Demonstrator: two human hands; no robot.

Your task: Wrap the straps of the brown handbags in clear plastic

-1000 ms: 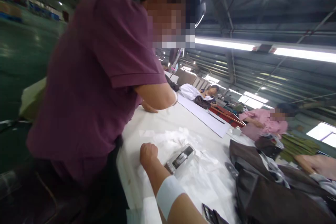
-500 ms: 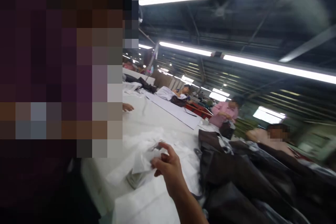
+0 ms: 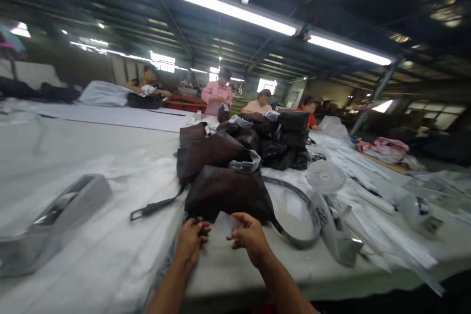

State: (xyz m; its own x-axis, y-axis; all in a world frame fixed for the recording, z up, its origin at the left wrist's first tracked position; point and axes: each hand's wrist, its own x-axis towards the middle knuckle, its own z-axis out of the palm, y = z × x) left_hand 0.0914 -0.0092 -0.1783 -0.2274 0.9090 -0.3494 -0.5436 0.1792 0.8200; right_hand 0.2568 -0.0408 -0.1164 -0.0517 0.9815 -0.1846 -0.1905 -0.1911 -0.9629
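A small translucent plastic piece (image 3: 225, 224) is pinched between the thumb and fingers of my right hand (image 3: 252, 238). To its left, my left hand (image 3: 191, 241) is closed at the near edge of a dark brown bag (image 3: 228, 191); its fingers curl round something small and dark that I cannot make out. The bag lies on the table (image 3: 209, 274) directly beyond both hands. Its dark strap (image 3: 307, 201) loops out to the right, and another strap with a buckle (image 3: 147, 211) reaches left.
Tape dispensers stand on both sides, a grey one (image 3: 69, 211) at left and another (image 3: 336, 230) at right. A small white fan (image 3: 326, 176) is beside the right one. More dark bags (image 3: 279, 140) are heaped behind. Several co-workers, one in a pink shirt (image 3: 217, 95), are across the table.
The view has swung to the right, bringing the bag pile to the middle. My right hand has come from over the white sheets to the near bag, and my left hand now shows.
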